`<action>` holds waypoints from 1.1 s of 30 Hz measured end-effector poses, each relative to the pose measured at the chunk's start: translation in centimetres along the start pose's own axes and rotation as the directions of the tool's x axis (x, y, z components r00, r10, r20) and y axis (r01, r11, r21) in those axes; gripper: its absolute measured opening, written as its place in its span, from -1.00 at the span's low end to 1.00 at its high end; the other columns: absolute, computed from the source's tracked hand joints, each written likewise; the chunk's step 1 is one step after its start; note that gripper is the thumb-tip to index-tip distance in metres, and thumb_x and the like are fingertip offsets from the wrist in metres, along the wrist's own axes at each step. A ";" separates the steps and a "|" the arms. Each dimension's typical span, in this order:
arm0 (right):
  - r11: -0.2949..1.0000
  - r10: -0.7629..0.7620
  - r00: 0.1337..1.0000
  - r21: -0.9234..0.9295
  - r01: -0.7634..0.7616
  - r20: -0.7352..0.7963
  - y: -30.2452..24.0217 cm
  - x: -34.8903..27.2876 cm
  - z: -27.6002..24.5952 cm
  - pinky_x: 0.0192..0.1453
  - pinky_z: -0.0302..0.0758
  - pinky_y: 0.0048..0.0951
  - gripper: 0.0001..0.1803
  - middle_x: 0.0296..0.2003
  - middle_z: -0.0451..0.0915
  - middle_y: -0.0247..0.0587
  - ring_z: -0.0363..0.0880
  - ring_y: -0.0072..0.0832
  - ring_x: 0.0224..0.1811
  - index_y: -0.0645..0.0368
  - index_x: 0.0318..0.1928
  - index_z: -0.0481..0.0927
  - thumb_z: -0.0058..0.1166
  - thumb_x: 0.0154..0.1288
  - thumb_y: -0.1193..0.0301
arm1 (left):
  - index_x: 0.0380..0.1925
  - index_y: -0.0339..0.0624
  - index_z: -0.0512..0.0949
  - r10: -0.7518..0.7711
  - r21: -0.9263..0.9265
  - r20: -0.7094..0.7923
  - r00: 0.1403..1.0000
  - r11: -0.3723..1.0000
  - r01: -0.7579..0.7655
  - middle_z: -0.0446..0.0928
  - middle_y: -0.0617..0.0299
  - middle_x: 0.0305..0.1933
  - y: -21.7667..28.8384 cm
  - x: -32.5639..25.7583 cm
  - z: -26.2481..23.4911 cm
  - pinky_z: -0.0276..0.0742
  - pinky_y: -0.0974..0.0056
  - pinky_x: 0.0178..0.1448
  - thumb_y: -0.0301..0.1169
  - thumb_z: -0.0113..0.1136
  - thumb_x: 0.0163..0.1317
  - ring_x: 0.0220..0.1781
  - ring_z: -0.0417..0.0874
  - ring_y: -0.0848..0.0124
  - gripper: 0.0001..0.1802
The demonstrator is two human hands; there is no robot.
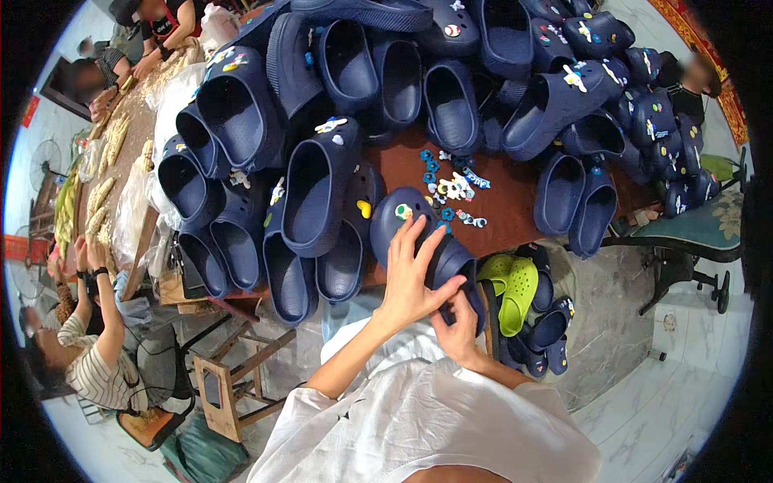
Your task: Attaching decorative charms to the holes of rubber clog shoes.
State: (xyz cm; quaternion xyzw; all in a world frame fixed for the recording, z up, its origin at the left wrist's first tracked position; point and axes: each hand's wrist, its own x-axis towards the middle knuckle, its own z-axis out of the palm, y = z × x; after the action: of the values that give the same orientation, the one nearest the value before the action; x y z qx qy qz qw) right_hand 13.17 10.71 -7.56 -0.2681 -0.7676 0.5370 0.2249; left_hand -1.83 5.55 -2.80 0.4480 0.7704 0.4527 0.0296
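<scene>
A navy clog [396,203] with a round green-and-white charm on its toe lies at the table's near edge, heel toward me. My left hand [411,278] rests over it, fingers spread across the toe area and thumb stretched toward the heel. My right hand [457,328] is closed around the heel end, close to the left thumb; some of its fingertips are hidden. Beyond the clog lie loose charms: a white figure charm [456,187], several blue flower-shaped ones [431,165] and a small blue-and-white name-tag-like piece [478,179].
Many navy clogs [310,193] crowd the brown table [515,201], some stacked. Lime-green clogs [518,296] and more navy ones sit below on the right. A wooden stool [217,398] stands at the lower left, a padded chair [684,235] right. Other people work at the left.
</scene>
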 end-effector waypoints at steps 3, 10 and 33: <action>0.998 -0.036 0.996 -0.049 0.040 0.083 0.8 0.0 0.7 -0.16 0.52 -0.21 -0.53 -0.20 0.56 0.04 0.61 -0.05 -0.23 0.26 0.09 0.42 0.24 0.16 0.52 | 0.27 -0.04 0.45 -0.049 -0.021 0.034 0.998 0.999 0.050 0.28 -0.09 0.38 -0.4 -0.6 0.4 0.15 -0.14 0.45 -0.22 0.47 -0.10 0.45 0.18 -0.16 -0.17; 0.986 -0.080 0.951 -0.117 0.120 0.300 -1.9 2.5 -1.5 -0.18 0.59 -0.25 -0.56 -0.13 0.60 0.04 0.67 -0.14 -0.19 0.29 0.09 0.47 0.23 0.19 0.53 | -0.04 -0.12 0.65 -0.093 -0.048 -0.095 0.991 0.995 0.089 0.55 0.09 0.17 -1.1 -2.4 1.5 0.40 0.00 0.34 -0.54 0.26 -0.15 0.31 0.43 -0.01 -0.48; 0.468 -0.435 0.796 -0.649 0.600 0.422 5.9 24.3 1.2 0.43 0.10 0.16 -0.47 0.40 0.25 -0.05 0.18 -0.02 0.44 0.01 0.31 0.41 0.09 0.36 0.25 | -0.09 -0.24 0.69 -0.067 -0.114 -0.343 0.937 0.993 0.029 0.65 0.06 -0.01 -1.4 -5.1 0.3 0.48 0.10 0.23 -0.77 0.15 -0.12 0.13 0.60 0.07 -0.50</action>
State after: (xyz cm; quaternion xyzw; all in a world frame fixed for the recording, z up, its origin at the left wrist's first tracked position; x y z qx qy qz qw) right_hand -4.95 27.37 -12.10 -0.0354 -0.9807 0.0955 0.1669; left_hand 0.40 1.85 -5.79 0.3403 0.7490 0.5641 -0.0711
